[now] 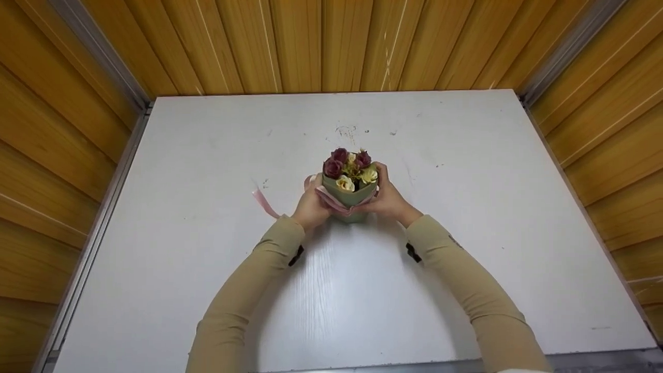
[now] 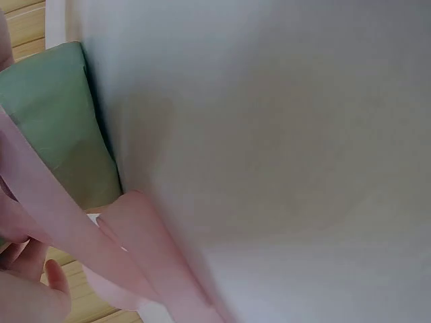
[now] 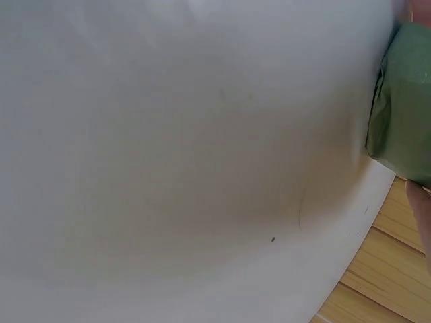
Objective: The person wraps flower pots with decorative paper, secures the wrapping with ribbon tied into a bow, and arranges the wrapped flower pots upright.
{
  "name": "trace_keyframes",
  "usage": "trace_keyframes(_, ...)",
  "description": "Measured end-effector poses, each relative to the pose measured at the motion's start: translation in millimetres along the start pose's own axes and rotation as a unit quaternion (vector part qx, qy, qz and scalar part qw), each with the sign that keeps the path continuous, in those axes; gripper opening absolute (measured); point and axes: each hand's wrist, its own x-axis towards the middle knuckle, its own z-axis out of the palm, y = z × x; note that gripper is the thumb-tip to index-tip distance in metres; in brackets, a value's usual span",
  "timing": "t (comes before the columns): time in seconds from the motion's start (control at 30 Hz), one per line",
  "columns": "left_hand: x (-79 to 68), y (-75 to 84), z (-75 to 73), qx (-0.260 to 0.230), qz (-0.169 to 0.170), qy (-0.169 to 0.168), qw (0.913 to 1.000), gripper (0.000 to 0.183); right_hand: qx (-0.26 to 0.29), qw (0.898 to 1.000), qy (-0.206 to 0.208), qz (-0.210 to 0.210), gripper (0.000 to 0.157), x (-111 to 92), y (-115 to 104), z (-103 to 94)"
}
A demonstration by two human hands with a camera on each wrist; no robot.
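Note:
A small bouquet [image 1: 350,171] of dark red and cream flowers stands near the middle of the white table, wrapped in green paper [image 1: 351,196]. Around its front runs a pink ribbon [image 1: 336,207], and a loose ribbon tail [image 1: 265,203] trails to the left. My left hand [image 1: 312,204] grips the wrap from the left, while my right hand [image 1: 389,199] holds it from the right with fingers curled behind it. The left wrist view shows the green base beside broad ribbon loops [image 2: 145,249]. At the right wrist view's edge, a fingertip [image 3: 421,208] touches the paper.
The white table [image 1: 181,259] carries faint dark marks toward the back. Yellow wood-patterned walls [image 1: 311,46] rise behind it and on both sides, with grey metal rails at the corners.

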Motion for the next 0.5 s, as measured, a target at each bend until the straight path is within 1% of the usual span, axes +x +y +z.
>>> trace_keyframes(0.1,-0.9,-0.3,1.1,0.000,0.009,0.001,1.0000,0.074,-0.018,1.000,0.009,-0.006,0.100,1,13,1.0)
trace_keyframes(0.2,-1.3,-0.4,2.0,0.001,0.010,0.000,1.0000,0.070,-0.016,1.000,0.018,-0.001,0.102,2,28,1.2)
trace_keyframes(0.3,-2.8,0.0,1.7,0.004,0.000,-0.004,1.0000,0.069,-0.004,1.000,0.010,0.004,0.102,2,31,0.9)
trace_keyframes(0.4,-3.2,-0.3,0.9,-0.005,-0.008,-0.009,0.9999,0.070,0.015,1.000,-0.004,0.011,0.104,2,32,0.8)
trace_keyframes(0.5,-1.8,-0.5,-0.7,-0.013,-0.009,-0.019,0.9997,0.069,0.015,1.000,-0.006,0.015,0.103,2,31,0.7)
